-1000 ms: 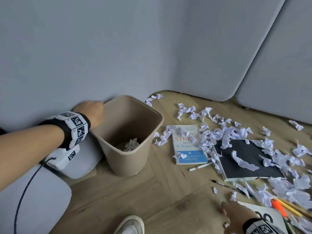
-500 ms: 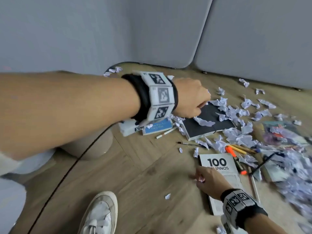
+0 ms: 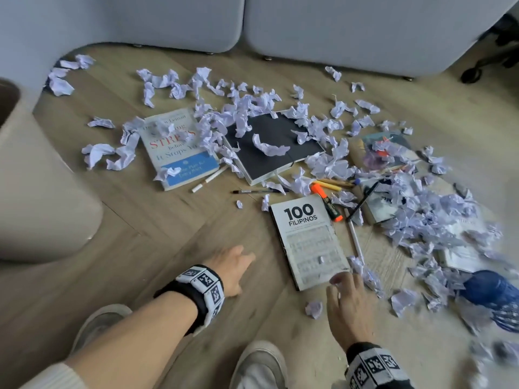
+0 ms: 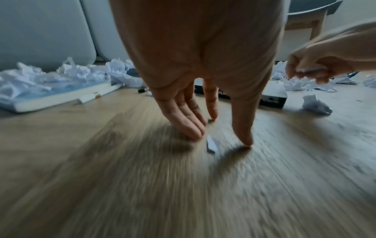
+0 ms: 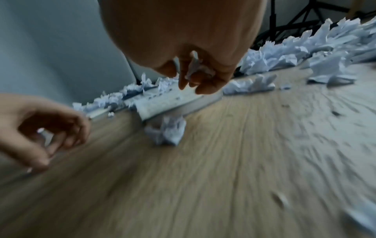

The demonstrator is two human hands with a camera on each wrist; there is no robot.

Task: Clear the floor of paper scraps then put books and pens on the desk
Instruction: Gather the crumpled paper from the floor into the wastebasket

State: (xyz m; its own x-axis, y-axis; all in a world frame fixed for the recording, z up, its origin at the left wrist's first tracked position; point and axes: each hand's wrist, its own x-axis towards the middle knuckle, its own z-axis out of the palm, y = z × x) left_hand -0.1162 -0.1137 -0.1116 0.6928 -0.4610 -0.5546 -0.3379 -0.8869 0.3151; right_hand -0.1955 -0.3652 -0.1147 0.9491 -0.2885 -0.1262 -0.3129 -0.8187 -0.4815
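Note:
My left hand (image 3: 238, 262) reaches down to the wooden floor left of the "100 Filipinos" book (image 3: 309, 237). In the left wrist view its straight fingers (image 4: 189, 127) and thumb touch the floor on either side of a tiny paper scrap (image 4: 211, 145). My right hand (image 3: 345, 282) hovers at that book's near corner and grips a crumpled paper scrap (image 5: 198, 67) in its curled fingers. Another crumpled scrap (image 3: 314, 308) lies on the floor just left of it. Several more scraps cover a "Stress" book (image 3: 177, 147), a black notebook (image 3: 272, 147) and several pens (image 3: 209, 179).
A beige waste bin (image 3: 33, 175) stands at the left. Grey partition panels (image 3: 337, 29) close off the back. An orange highlighter (image 3: 327, 202) and a white pen (image 3: 355, 240) lie beside the book. A blue object (image 3: 494, 299) sits at the right; my shoes (image 3: 258, 366) are near.
My left hand left the bin, swung right across the books and came down to the floor. The view turned from the bin to the litter. My right hand stayed by the "100 Filipinos" book.

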